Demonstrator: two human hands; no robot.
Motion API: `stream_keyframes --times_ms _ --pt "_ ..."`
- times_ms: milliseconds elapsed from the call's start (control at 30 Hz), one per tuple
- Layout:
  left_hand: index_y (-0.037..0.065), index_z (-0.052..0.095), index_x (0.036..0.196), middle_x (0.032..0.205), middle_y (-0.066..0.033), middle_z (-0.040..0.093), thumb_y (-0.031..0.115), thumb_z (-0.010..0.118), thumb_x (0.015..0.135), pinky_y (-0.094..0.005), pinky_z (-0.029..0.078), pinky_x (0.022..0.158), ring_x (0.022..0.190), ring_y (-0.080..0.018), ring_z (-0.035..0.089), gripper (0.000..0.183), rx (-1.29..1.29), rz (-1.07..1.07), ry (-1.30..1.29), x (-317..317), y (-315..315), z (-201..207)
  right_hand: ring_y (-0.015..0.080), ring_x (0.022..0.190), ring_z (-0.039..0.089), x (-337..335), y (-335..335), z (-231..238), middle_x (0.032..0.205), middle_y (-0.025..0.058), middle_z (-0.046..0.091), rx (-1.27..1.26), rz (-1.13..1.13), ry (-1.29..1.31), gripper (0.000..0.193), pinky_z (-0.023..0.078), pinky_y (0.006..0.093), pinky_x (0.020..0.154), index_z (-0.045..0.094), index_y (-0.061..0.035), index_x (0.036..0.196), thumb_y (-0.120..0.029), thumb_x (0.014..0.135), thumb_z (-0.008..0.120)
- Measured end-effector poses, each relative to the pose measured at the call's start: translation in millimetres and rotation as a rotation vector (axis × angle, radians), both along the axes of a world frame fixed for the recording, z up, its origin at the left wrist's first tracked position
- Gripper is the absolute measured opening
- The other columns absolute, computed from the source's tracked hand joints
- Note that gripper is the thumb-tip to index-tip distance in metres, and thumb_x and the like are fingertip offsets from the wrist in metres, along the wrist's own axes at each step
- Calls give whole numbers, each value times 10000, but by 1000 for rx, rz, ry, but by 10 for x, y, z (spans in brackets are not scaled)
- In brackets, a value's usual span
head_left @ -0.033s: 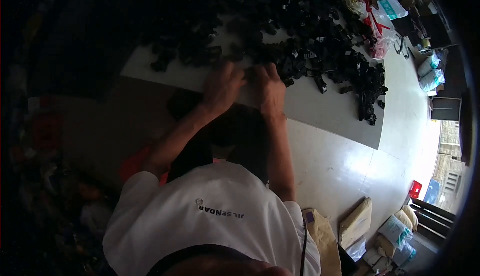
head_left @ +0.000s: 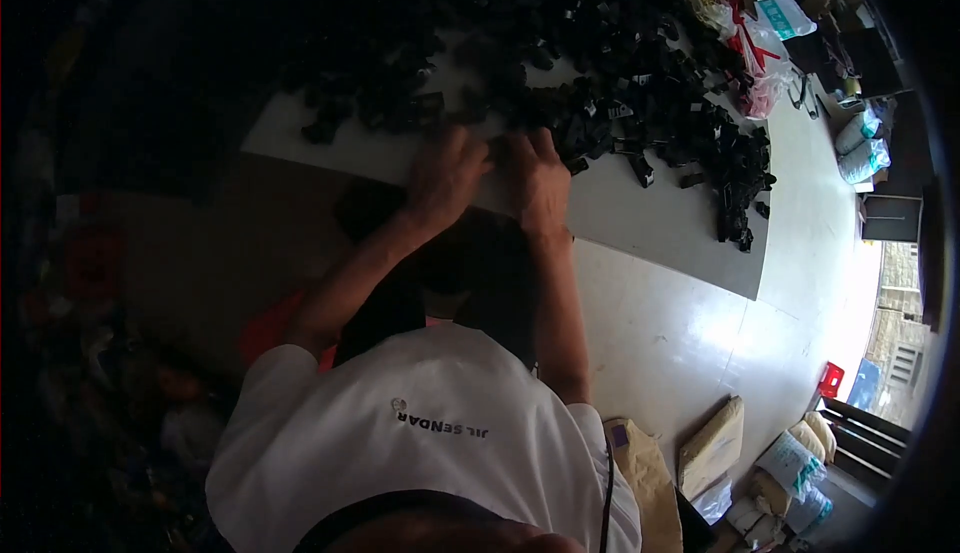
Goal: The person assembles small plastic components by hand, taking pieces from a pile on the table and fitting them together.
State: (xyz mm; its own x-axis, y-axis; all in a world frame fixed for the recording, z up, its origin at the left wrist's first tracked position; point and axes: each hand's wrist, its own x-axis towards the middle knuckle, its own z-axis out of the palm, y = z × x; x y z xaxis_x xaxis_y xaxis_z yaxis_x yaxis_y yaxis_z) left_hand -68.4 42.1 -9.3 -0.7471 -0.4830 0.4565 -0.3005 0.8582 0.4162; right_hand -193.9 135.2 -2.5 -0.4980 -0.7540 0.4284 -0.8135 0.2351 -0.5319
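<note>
Landmark: pale tabletop [head_left: 690, 238], its near edge running slantwise under the hands; all places below are taken from it.
Black parts: heap of small black pieces [head_left: 625, 103] over the far part of the tabletop, spread broadly left to right, with a tongue bending nearer at its right end.
Heap vs hands: directly beyond both hands; its near fringe comes up to the right hand's fingers, so the right hand appears the nearer.
Loose piece: elongated black piece [head_left: 642, 168] at the fringe, right of the right hand and apart from it; long axis roughly near-to-far across the tabletop, slightly slanted.
Left hand [head_left: 447, 178]: over the tabletop's near edge, fingers curled inward; fingertips in shadow, grip opening and contents cannot be told.
Right hand [head_left: 542, 183]: just beside the left, fingers bent toward the heap; dark between the two hands, so cannot tell whether anything is held.
Clear bag [head_left: 765, 78]: at the tabletop's far right corner, red tie; pinkish contents show through, kind unclear.
White-and-teal packages [head_left: 862, 145]: well right of the tabletop, contents hidden.
Brown paper sack [head_left: 648, 478]: nearer than the tabletop's near edge, toward its right; contents not visible.
</note>
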Motion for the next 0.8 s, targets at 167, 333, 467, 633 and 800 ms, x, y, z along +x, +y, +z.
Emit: stream_keyframes --times_ms 167,333,467,633,800 --pt "52 603 976 967 -109 560 52 718 793 -404 498 620 779 -316 619 216 46 -18 47 32 98 0 334 779 619 20 75 62 980 103 563 79 -30 48 175 527 406 634 604 -124 967 -97 795 578" --pt "64 569 966 968 -116 563 58 693 803 -417 501 637 832 -327 613 206 11 -79 48 79 151 -163 351 903 600 -49 106 -217 1028 162 552 27 117 122 324 515 437 693 618 -106 1115 -71 801 548" --pt "57 581 1019 983 -129 581 25 721 792 -409 504 645 811 -329 616 268 16 -118 94 213 46 -233 364 879 594 42 173 -54 1026 173 555 -37 75 -38 303 505 445 684 627 -91 1071 -27 785 549" --pt "25 553 1077 984 -151 586 -3 727 765 -421 501 711 873 -351 605 358 120 -106 119 205 60 -134 305 846 622 -323 588 22 964 110 589 -115 -161 9 185 512 384 685 666 -116 976 -42 832 578" --pt "13 528 1150 1031 -167 571 13 737 772 -409 503 736 907 -358 600 432 126 -82 82 152 69 -80 310 845 619 -346 660 53 979 92 578 26 -139 -72 256 508 391 691 669 -145 1019 -31 801 600"
